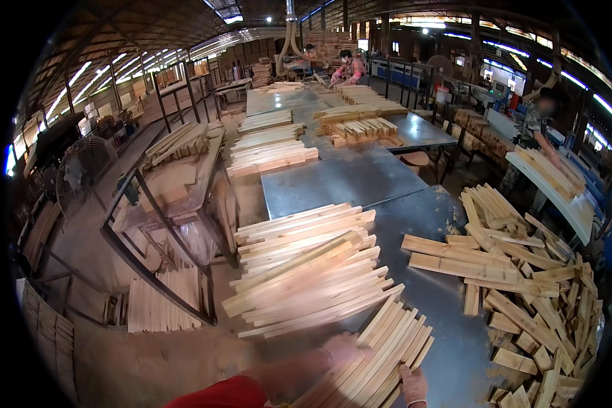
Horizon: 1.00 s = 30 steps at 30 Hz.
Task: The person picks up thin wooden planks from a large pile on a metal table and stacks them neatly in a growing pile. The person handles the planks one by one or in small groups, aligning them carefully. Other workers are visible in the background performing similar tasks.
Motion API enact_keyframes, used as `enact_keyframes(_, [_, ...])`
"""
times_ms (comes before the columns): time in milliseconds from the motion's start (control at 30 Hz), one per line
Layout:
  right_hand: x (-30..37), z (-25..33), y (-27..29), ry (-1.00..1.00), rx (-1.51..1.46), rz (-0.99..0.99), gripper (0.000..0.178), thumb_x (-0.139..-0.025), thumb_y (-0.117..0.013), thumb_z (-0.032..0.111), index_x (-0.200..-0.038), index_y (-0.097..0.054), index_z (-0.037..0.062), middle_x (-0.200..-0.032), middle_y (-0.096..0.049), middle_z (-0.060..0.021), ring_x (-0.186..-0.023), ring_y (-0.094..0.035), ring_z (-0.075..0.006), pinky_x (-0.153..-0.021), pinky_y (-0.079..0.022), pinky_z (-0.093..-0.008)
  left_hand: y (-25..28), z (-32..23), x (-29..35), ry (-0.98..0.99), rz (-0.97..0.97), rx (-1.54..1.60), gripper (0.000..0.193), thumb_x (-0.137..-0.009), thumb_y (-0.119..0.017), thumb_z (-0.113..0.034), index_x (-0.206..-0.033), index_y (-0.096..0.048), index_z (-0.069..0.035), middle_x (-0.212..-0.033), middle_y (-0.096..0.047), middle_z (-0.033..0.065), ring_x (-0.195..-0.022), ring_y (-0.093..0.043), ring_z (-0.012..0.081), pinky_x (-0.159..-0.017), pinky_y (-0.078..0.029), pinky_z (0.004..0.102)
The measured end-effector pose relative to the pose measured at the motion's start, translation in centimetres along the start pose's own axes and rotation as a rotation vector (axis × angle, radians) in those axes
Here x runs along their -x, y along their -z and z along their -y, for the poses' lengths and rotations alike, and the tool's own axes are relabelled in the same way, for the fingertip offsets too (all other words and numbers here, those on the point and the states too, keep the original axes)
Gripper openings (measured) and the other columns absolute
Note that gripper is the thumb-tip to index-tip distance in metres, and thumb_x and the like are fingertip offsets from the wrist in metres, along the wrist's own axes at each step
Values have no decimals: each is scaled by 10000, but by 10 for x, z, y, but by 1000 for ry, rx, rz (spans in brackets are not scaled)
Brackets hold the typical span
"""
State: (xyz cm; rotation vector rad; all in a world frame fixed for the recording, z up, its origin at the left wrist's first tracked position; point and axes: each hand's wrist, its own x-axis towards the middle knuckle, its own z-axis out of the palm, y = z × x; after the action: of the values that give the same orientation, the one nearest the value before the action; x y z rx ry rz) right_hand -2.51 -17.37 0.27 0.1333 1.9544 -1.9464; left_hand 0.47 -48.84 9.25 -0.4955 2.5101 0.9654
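A row of pale wooden strips (381, 350) lies side by side at the near edge of the metal table, running out past the lower edge of the picture. My left hand (347, 349), slightly blurred, grips the row's left side, its forearm coming from a red sleeve. On the opposite side, my right hand (413, 385) is closed against the strips, fingers at their outer edge. Just beyond lies a larger batch of wooden strips (313, 268), with a few wider pieces laid aslant on top.
A loose heap of wood offcuts (523, 292) covers the table's right side. Further stacks of strips (268, 146) stand along the metal tabletop (340, 180). A black metal rail (160, 279) and a side table (177, 187) are at left. Co-workers stand at the far end and right.
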Motion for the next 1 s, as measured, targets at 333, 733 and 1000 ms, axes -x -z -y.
enact_keyframes(333, [50,110,-14,126,-203,-181,662,-968,-838,299,-1485,-558,-4,-1340,-697,-113,-1165,-664,-230,-1030,-539,-380,10,-93,27,-183,5,179,1038,-879,-750,-610,-1654,-392,-21,-1574,-514,274,-1434,-546,449,-1201,-451,480])
enact_keyframes(733, [150,258,-17,742,77,-441,856,-972,-840,282,-1650,-387,21,-1503,-586,-144,-1357,-555,-251,-1190,-426,-393,146,-145,111,-960,-316,453,1116,-842,-878,-410,-1710,-275,-55,-1674,-406,247,-1554,-422,405,-1283,-376,453])
enact_keyframes(1000, [201,50,-118,886,844,-591,562,-1131,-522,257,-1640,-418,43,-1605,-550,-112,-1494,-489,-335,-1275,-374,-455,84,71,87,-901,203,851,547,-1034,-732,-143,-1547,-562,-58,-1737,-398,99,-1565,-416,203,-1286,-385,379])
